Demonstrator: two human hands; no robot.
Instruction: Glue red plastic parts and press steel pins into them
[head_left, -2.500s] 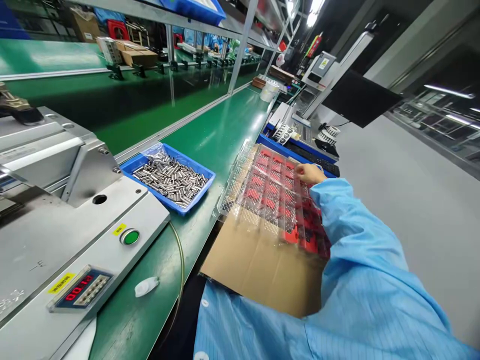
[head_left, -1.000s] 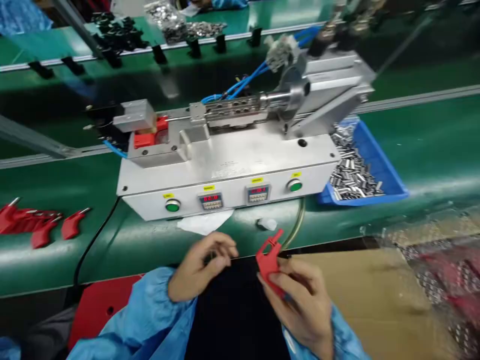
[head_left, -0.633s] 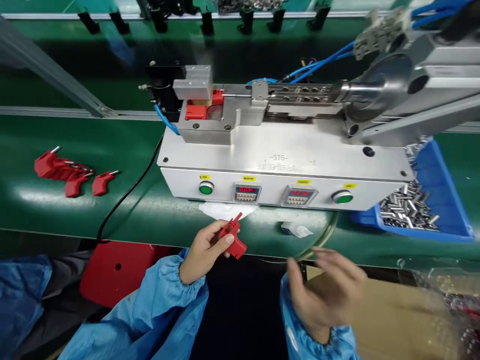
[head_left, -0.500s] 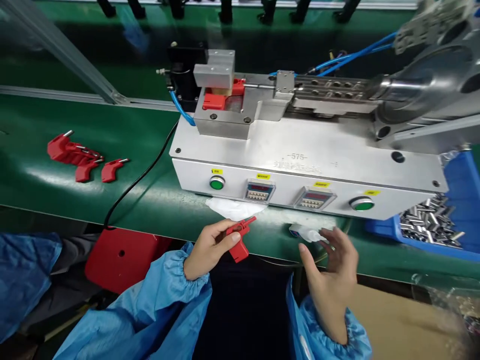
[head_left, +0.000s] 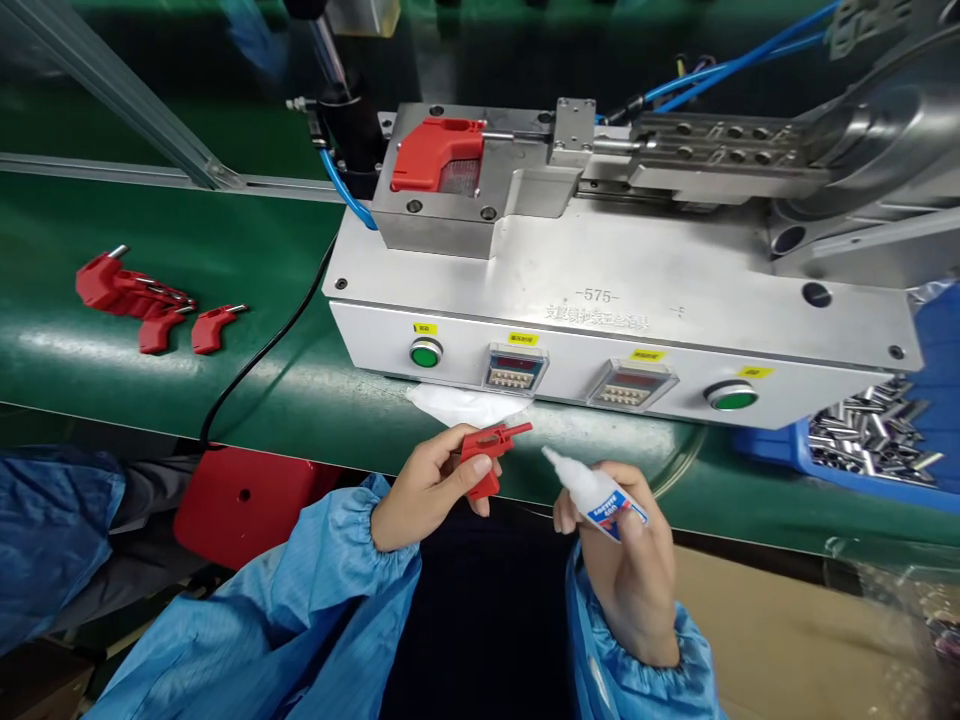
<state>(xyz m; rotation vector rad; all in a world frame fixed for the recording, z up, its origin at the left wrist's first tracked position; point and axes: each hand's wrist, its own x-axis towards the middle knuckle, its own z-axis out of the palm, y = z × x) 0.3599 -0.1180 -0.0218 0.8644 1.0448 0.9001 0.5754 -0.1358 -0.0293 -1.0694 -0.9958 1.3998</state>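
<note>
My left hand (head_left: 427, 485) grips a small red plastic part (head_left: 487, 450), its open end pointing right. My right hand (head_left: 626, 565) holds a small white glue bottle (head_left: 592, 492) with a blue and red label, nozzle aimed left at the red part, a short gap between them. Both hands hover at the near edge of the green conveyor belt (head_left: 247, 260), just in front of a grey metal press machine (head_left: 600, 300). Another red part (head_left: 431, 155) sits in the machine's fixture at the top left.
Several finished red parts with metal pins (head_left: 146, 305) lie on the belt at left. A blue bin of metal pins (head_left: 874, 435) stands at right. White tissue (head_left: 461, 403) lies under the machine's front. A cardboard box (head_left: 787, 630) is at lower right, a red stool (head_left: 240, 495) below left.
My right hand picked the glue bottle up from the belt and brought its nozzle close to the red part. The clamp block over the machine's fixture lifted, exposing the red part there.
</note>
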